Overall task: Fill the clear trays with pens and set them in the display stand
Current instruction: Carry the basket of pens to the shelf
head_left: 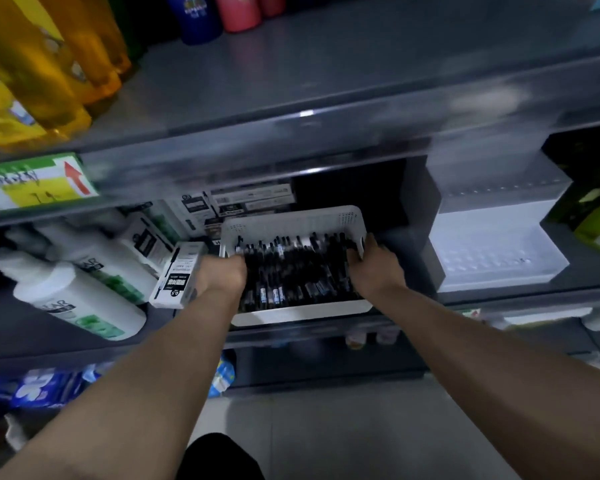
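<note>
White basket [291, 221] x1 gripped: L hand [225, 272], R hand [374, 267].

Grey shelving [291, 98], pale tiled floor [326, 427]

Pens [293, 271] in basket [291, 218] on shelf [395, 237], bottles [80, 296] left.

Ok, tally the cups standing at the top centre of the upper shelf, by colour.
Blue cup: 1
Pink cup: 1
Red cup, cut off by the frame edge: 1
Total: 3
</note>
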